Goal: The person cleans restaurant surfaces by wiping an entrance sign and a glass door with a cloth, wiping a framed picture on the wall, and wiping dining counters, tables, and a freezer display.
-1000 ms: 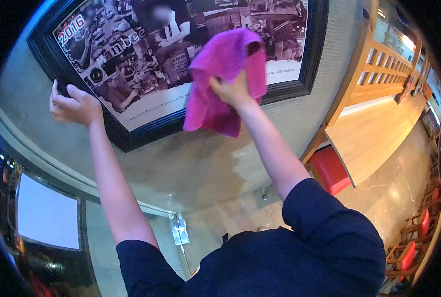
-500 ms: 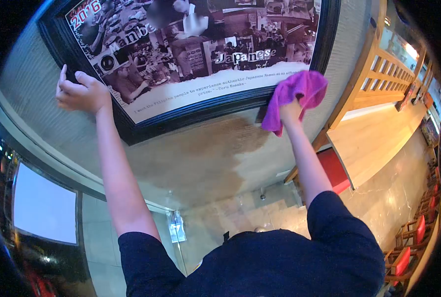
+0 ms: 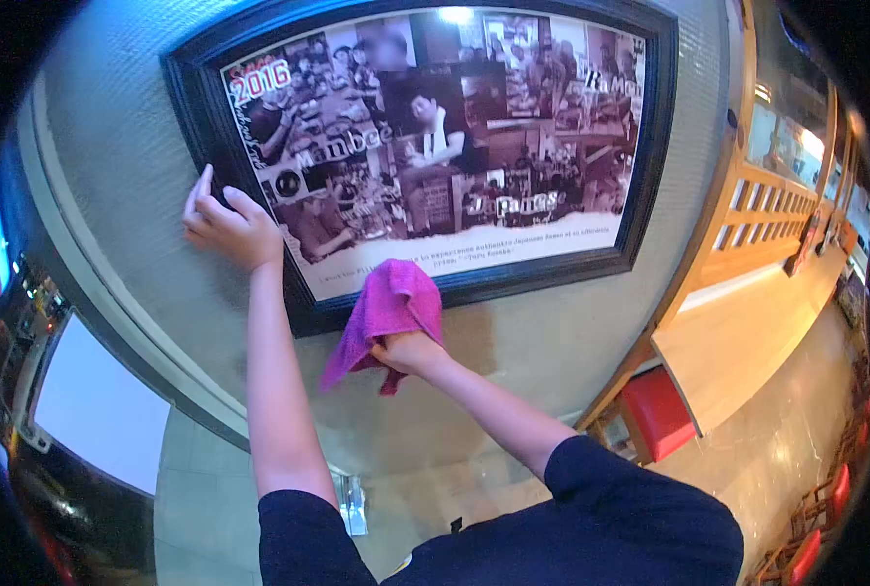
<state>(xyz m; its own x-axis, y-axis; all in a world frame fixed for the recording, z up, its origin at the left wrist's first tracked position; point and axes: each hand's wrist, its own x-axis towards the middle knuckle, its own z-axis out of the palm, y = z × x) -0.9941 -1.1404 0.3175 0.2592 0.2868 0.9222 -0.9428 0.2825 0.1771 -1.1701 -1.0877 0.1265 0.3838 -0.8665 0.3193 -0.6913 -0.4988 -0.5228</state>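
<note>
My right hand (image 3: 411,354) is closed round a magenta cloth (image 3: 396,303), which is bunched against the lower rail of a framed poster. The poster's dark picture frame (image 3: 513,283) hangs on the wall and surrounds a collage of old-looking photos with printed words. At the frame's left side is my left hand (image 3: 235,230), its thumb over the dark moulding and its fingers along the outer edge, one stretched upward. Part of the poster's bottom text is hidden behind the cloth.
To the right stand a wooden counter (image 3: 747,337) with a lattice panel and a red seat (image 3: 657,415) below it. Red chairs (image 3: 806,557) line the far right floor. A bright white panel (image 3: 103,400) shows at lower left.
My right hand has slid the cloth leftward along the frame's bottom rail. My left hand remains at the left edge. The view has shifted, so more of the poster shows.
</note>
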